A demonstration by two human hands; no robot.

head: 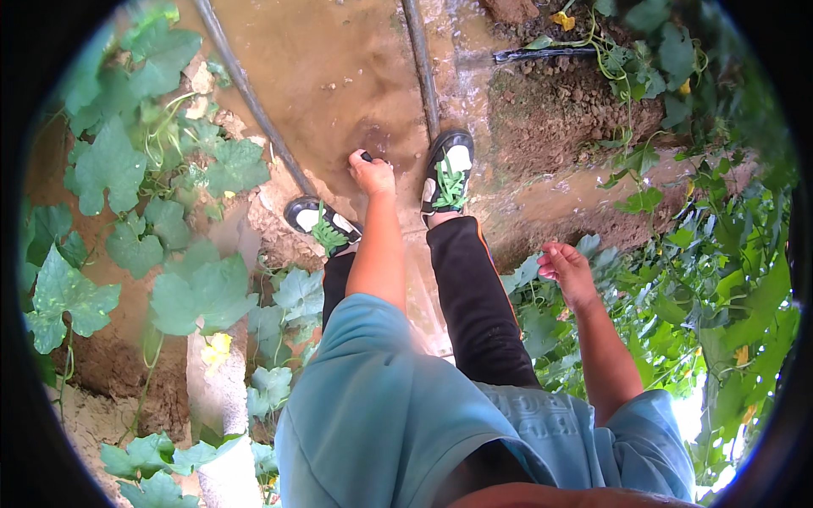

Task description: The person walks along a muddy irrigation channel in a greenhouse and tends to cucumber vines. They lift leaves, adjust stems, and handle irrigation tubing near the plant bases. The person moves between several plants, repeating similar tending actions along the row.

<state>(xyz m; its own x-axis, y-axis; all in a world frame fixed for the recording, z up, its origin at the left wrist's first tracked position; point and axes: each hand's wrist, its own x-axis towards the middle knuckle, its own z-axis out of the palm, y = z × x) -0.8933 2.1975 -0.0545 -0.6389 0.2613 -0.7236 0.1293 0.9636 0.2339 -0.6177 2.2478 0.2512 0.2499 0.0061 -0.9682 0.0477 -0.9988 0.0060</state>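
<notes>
My left hand (371,174) reaches down between my feet, closed around a small black object (366,155) of which only the end shows. Just beyond it is a darker patch in the shallow muddy water (330,82). Out to the right, my right hand (565,270) hangs beside vine leaves (524,273), its fingers loosely bent and nothing visible in them. My left shoe (308,216) and right shoe (456,162), both black and white with green laces, stand on wet ground.
Two dark pipes (248,89) (420,63) run from the far side towards my shoes. Broad-leaved vines with yellow flowers (217,349) grow on both sides. A soil bank (559,120) rises at right, with a short black pipe (543,54). A pale post (219,381) stands at left.
</notes>
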